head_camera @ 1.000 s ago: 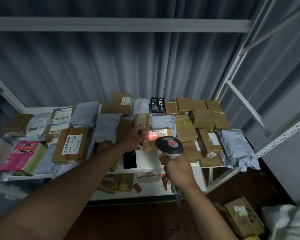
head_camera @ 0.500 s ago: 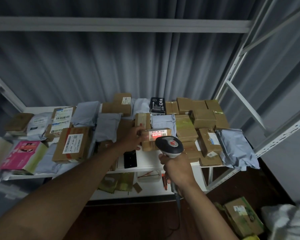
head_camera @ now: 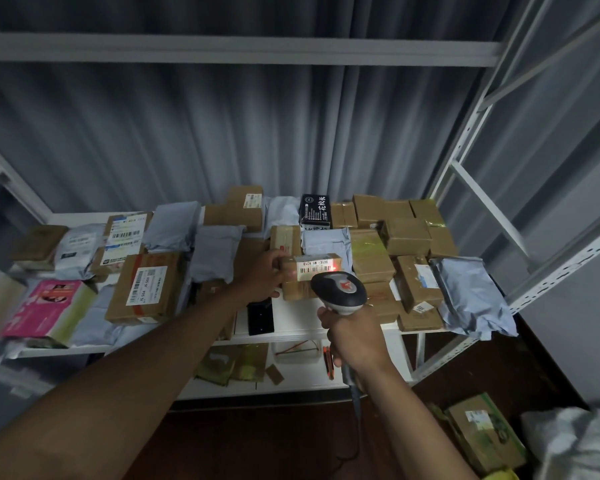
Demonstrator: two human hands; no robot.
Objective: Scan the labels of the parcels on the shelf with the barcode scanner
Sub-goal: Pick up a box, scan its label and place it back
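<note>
Head view showed the left hand [head_camera: 262, 271] curled round the near-left end of a small brown parcel [head_camera: 312, 270], holding it tipped so that its white label [head_camera: 314, 267] faced the camera. A red glow lay on that label, toward its right end. The right hand [head_camera: 352, 336] gripped the handle of the barcode scanner [head_camera: 340, 292], whose grey and white head sat just below and in front of the parcel, aimed at the label; a cable [head_camera: 355, 420] hung down from the handle past the wrist.

Both hands worked over the white shelf [head_camera: 291, 332], which was crowded with packages. Beyond the left hand lay grey mailer bags [head_camera: 219, 252] and further brown boxes; to its left stood a larger brown box with a barcode label [head_camera: 146, 289], and farther left a pink package [head_camera: 45, 311]. Behind the held parcel stood a black box with white lettering [head_camera: 314, 210]. To the right of the scanner brown boxes were stacked close together [head_camera: 406, 237], and past them a grey plastic bag [head_camera: 468, 296] sagged over the shelf edge. Below the right forearm, on the dark floor, lay another labelled brown box [head_camera: 482, 434].
</note>
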